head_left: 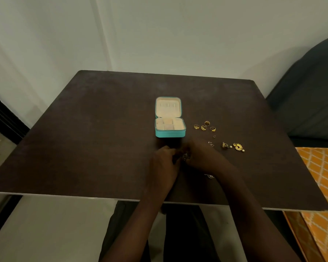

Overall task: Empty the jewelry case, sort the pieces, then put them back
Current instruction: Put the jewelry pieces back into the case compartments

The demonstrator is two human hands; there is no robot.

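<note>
A dark brown counter [83, 138] filled most of the view, its far edge set against a pale wall. At about three o'clock a dark rounded seat back [311, 91] stood beside it, with an orange diamond-patterned cloth [318, 176] below that, toward four o'clock.

The two hands met near the middle of the counter, just on the near side of the case. The left hand [164, 163] and the right hand [203, 157] were brought together, fingertips pinching a small dark-and-silver piece [186, 156] between them — what kind of piece it was could not be told.

At twelve o'clock from the hands the teal jewelry case [170, 133] lay open, its lid tipped back and the cream compartments of its tray appearing bare.

To the case's right, at about three o'clock from it, four gold rings [204, 126] lay in a loose cluster. Nearer, at roughly two o'clock from the right hand, a gold sunburst earring [238, 147] lay just beside a smaller gold earring [225, 145]. Two tiny silver pieces [211, 143] lay between those and the hand — too small to name. Another silver piece [209, 176] showed at the right wrist, at about five o'clock from the hands.
</note>
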